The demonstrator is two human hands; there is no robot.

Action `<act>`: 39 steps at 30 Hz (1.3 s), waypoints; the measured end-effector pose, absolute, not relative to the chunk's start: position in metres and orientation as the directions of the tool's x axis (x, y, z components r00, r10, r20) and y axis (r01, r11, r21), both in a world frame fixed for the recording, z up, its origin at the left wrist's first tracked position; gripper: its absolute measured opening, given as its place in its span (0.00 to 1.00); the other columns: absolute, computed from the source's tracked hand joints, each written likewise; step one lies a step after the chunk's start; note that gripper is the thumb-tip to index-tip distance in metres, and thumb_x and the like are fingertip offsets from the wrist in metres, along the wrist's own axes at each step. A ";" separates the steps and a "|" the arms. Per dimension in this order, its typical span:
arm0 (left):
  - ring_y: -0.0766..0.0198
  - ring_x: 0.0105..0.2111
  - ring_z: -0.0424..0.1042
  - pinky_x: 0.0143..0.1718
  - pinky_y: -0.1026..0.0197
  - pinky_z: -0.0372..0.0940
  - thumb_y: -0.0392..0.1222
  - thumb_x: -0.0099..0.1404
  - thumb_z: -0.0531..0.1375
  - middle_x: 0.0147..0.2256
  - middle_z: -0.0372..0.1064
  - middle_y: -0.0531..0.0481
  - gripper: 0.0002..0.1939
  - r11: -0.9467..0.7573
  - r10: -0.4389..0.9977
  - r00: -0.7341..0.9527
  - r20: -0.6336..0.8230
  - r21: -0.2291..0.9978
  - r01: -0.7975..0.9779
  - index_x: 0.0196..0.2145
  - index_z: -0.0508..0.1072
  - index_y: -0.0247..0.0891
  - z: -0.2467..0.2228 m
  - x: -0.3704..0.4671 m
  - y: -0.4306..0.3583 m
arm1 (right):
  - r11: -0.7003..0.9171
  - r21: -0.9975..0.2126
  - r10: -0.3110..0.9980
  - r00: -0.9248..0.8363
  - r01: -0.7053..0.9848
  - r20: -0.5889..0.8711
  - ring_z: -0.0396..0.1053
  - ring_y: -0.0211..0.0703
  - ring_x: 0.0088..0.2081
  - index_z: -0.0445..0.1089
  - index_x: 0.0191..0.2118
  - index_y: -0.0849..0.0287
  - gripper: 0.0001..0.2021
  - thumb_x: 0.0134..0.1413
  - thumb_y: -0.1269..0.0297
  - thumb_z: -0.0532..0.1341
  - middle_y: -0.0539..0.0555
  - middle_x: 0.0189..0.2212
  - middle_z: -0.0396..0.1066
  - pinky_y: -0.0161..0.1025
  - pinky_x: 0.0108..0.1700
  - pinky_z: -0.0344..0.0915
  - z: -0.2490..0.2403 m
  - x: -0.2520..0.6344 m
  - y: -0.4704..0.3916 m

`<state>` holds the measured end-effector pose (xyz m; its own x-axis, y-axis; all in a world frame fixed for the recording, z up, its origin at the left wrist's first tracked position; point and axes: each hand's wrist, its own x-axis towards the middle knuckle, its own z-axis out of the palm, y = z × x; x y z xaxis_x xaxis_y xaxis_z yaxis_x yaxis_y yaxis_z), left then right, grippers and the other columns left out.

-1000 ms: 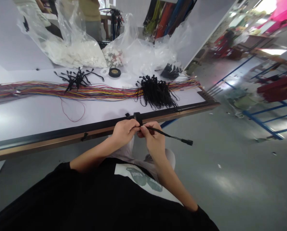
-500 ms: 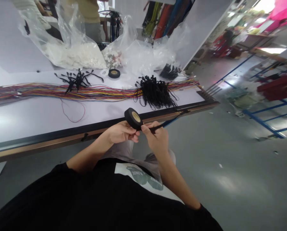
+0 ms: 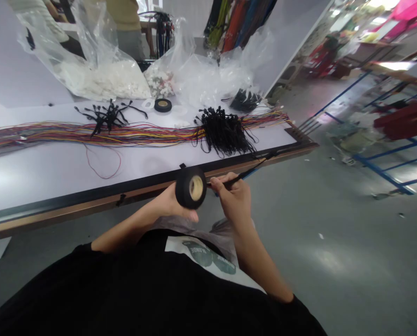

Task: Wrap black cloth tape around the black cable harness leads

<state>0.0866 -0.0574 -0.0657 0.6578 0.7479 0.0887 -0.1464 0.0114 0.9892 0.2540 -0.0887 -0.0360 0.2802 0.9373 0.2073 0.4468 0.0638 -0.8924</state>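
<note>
My left hand (image 3: 171,203) is closed on a roll of black tape (image 3: 183,186), its thumb showing below the roll and its other fingers largely hidden behind. The roll's pale cardboard core faces right. Just right of the roll, my right hand (image 3: 235,193) pinches a slim black cable (image 3: 248,171) that looks wrapped in tape. This cable slants up and right to the table's front edge. A short dark end reaches from the right fingers towards the roll; whether it is cable or tape I cannot tell. Both hands are in front of the table edge.
Long coloured wires (image 3: 141,135) run along the white table (image 3: 54,179). On them lie two piles of black connector leads (image 3: 225,133). Behind stand a second tape roll (image 3: 162,105) and plastic bags of small white parts (image 3: 99,79). A blue rack (image 3: 383,172) is at the right.
The tape roll has turned and dropped slightly in my left hand, its core now facing more to the right. My right hand has shifted a little right, away from the roll.
</note>
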 end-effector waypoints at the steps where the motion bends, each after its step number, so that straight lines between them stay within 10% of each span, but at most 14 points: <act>1: 0.56 0.41 0.68 0.40 0.57 0.66 0.53 0.36 0.71 0.44 0.66 0.41 0.43 -0.108 0.704 0.696 0.145 0.989 -0.097 0.49 0.65 0.36 -0.063 0.083 -0.058 | 0.056 -0.886 0.940 0.275 0.461 0.203 0.68 0.40 0.27 0.63 0.20 0.57 0.11 0.46 0.58 0.61 0.50 0.22 0.71 0.39 0.34 0.63 -0.034 0.254 -0.089; 4: 0.57 0.42 0.67 0.42 0.56 0.65 0.54 0.37 0.70 0.47 0.62 0.42 0.36 -0.360 0.569 0.778 0.266 0.931 -0.055 0.43 0.67 0.36 -0.059 0.081 -0.054 | 0.047 -0.857 0.954 0.230 0.513 0.190 0.69 0.41 0.29 0.65 0.21 0.57 0.10 0.46 0.59 0.61 0.50 0.24 0.73 0.40 0.36 0.63 -0.028 0.255 -0.091; 9: 0.68 0.30 0.65 0.33 0.64 0.64 0.43 0.58 0.58 0.31 0.64 0.52 0.08 -0.427 0.812 0.519 0.266 0.878 0.218 0.33 0.65 0.36 -0.054 0.098 -0.051 | 0.096 -0.867 0.959 0.189 0.489 0.213 0.70 0.41 0.30 0.64 0.21 0.57 0.10 0.45 0.59 0.62 0.50 0.25 0.74 0.40 0.37 0.63 -0.026 0.253 -0.092; 19: 0.64 0.31 0.69 0.33 0.63 0.62 0.37 0.62 0.54 0.31 0.70 0.48 0.07 -0.535 0.833 0.495 0.246 0.583 0.611 0.29 0.70 0.35 -0.048 0.111 -0.044 | 0.113 -0.947 0.942 0.269 0.301 0.198 0.68 0.40 0.30 0.65 0.23 0.57 0.11 0.47 0.56 0.61 0.49 0.23 0.71 0.40 0.37 0.64 -0.050 0.249 -0.078; 23: 0.65 0.30 0.69 0.34 0.64 0.61 0.37 0.61 0.54 0.29 0.71 0.50 0.07 -0.405 0.903 0.377 0.206 0.702 0.586 0.30 0.72 0.36 -0.049 0.106 -0.035 | 0.120 -0.885 0.984 0.064 0.450 0.166 0.68 0.40 0.34 0.68 0.35 0.56 0.10 0.46 0.59 0.60 0.50 0.31 0.71 0.39 0.39 0.64 -0.045 0.252 -0.072; 30: 0.71 0.23 0.67 0.28 0.68 0.61 0.36 0.59 0.53 0.23 0.67 0.56 0.06 -0.192 0.945 0.313 0.094 0.934 0.300 0.28 0.69 0.36 -0.053 0.100 -0.031 | 0.149 -0.286 0.987 -0.160 0.946 -0.017 0.71 0.49 0.37 0.65 0.49 0.54 0.17 0.53 0.62 0.53 0.55 0.34 0.75 0.41 0.37 0.57 -0.019 0.239 -0.057; 34: 0.71 0.20 0.66 0.25 0.68 0.62 0.35 0.57 0.55 0.18 0.65 0.56 0.02 -0.037 0.943 0.331 -0.012 0.989 0.140 0.27 0.66 0.35 -0.055 0.096 -0.033 | 0.284 0.062 0.959 -0.284 0.957 -0.001 0.70 0.52 0.41 0.69 0.45 0.57 0.16 0.57 0.60 0.50 0.60 0.35 0.76 0.45 0.39 0.51 -0.014 0.233 -0.050; 39: 0.70 0.22 0.69 0.27 0.67 0.64 0.28 0.50 0.55 0.18 0.65 0.55 0.04 0.139 0.898 0.416 -0.143 0.989 0.038 0.25 0.64 0.33 -0.062 0.093 -0.037 | 0.442 0.190 0.895 -0.445 0.876 -0.031 0.69 0.51 0.40 0.68 0.47 0.59 0.16 0.56 0.62 0.51 0.59 0.35 0.76 0.46 0.40 0.45 -0.021 0.236 -0.050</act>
